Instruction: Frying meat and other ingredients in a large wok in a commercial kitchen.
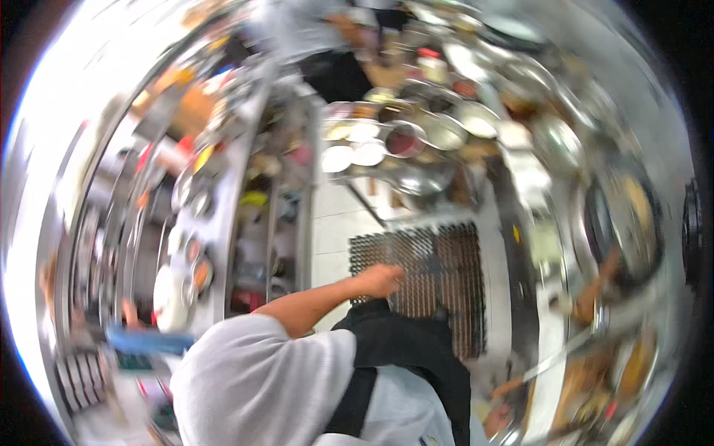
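Note:
My left hand [382,280] is curled into a loose fist in front of my black apron [401,340], above a dark perforated floor mat [424,279]. Nothing shows in it, though the picture is blurred. No hand in view is plainly my right one. Before me, past the mat, several round metal pots and bowls stand together, among them one with dark red contents [404,139] and a wide steel bowl [421,179].
At left runs a steel counter [215,234] with shelves below. A large wok [627,223] sits at right. A person in a white top [304,28] stands at the far end. Other people's hands [505,390] show at lower right, near a long-handled tool.

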Action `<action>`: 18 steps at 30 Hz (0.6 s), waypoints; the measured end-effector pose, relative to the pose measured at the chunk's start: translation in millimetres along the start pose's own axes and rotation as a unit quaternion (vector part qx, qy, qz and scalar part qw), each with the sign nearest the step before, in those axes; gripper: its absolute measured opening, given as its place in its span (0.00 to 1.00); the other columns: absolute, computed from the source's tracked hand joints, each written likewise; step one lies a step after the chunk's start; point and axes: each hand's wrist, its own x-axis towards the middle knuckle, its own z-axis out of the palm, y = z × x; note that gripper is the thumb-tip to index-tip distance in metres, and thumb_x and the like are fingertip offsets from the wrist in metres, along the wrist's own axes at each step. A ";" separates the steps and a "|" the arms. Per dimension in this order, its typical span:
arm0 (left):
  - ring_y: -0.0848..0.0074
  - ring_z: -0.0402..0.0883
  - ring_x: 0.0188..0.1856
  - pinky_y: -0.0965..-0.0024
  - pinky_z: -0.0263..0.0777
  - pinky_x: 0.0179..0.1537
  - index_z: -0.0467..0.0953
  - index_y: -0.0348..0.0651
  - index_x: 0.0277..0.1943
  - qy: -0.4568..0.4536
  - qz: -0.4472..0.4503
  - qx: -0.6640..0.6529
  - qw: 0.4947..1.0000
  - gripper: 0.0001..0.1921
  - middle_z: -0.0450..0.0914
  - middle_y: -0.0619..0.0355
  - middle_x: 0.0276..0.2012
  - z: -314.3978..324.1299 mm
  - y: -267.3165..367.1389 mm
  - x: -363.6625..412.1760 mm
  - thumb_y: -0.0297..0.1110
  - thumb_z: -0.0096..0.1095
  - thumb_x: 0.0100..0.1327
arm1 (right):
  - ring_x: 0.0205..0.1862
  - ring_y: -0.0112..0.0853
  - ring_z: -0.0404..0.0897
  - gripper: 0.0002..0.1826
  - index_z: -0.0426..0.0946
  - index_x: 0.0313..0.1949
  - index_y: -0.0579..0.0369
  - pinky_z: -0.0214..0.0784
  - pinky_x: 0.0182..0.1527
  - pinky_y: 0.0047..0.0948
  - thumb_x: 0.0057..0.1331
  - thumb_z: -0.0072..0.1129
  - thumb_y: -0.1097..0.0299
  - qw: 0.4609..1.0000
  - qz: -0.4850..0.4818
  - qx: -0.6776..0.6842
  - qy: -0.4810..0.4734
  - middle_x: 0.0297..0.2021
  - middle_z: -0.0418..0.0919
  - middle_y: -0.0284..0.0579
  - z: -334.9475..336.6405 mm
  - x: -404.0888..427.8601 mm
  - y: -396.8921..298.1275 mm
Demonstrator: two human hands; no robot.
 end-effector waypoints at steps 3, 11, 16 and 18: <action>0.46 0.83 0.48 0.49 0.75 0.51 0.77 0.39 0.49 0.053 -0.009 -0.034 0.998 0.14 0.83 0.40 0.42 11.5 -23.0 -24.7 0.34 0.58 0.62 | 0.30 0.35 0.80 0.12 0.74 0.42 0.57 0.74 0.33 0.34 0.71 0.50 0.60 0.995 0.041 -0.086 -0.033 0.29 0.78 0.45 37.3 31.7 -11.2; 0.46 0.84 0.45 0.49 0.76 0.49 0.78 0.38 0.45 0.192 -0.046 -0.130 0.972 0.11 0.84 0.40 0.39 44.9 -89.2 -111.0 0.34 0.59 0.62 | 0.28 0.36 0.80 0.10 0.74 0.40 0.55 0.73 0.28 0.38 0.70 0.51 0.62 0.930 0.067 -0.301 -0.199 0.27 0.77 0.45 179.5 58.7 3.5; 0.50 0.83 0.47 0.52 0.76 0.49 0.79 0.39 0.46 0.365 -0.133 -0.142 0.911 0.12 0.84 0.41 0.42 44.9 -152.6 -192.9 0.34 0.61 0.62 | 0.26 0.37 0.80 0.08 0.75 0.39 0.54 0.73 0.25 0.40 0.70 0.52 0.63 0.867 0.070 -0.410 -0.276 0.25 0.76 0.45 253.1 29.1 36.9; 0.53 0.83 0.48 0.55 0.76 0.49 0.79 0.40 0.48 0.436 -0.209 -0.167 0.859 0.13 0.83 0.42 0.43 45.7 -187.6 -242.7 0.33 0.63 0.61 | 0.26 0.37 0.80 0.08 0.75 0.39 0.53 0.72 0.24 0.41 0.70 0.53 0.63 0.840 0.062 -0.448 -0.300 0.24 0.76 0.45 277.7 13.0 50.3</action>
